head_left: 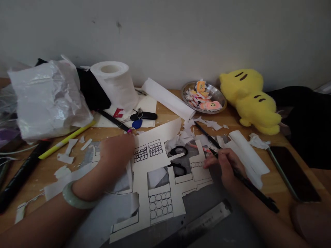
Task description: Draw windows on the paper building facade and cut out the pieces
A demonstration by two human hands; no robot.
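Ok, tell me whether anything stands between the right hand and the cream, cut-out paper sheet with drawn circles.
Nothing visible does. The right hand, holding a slim black pen, reaches the edge of the paper sheet. Black-handled scissors show at an opening further left, not in between.

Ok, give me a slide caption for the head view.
Right hand holding a black pen near circle-patterned cut paper, left hand at the opposite side.
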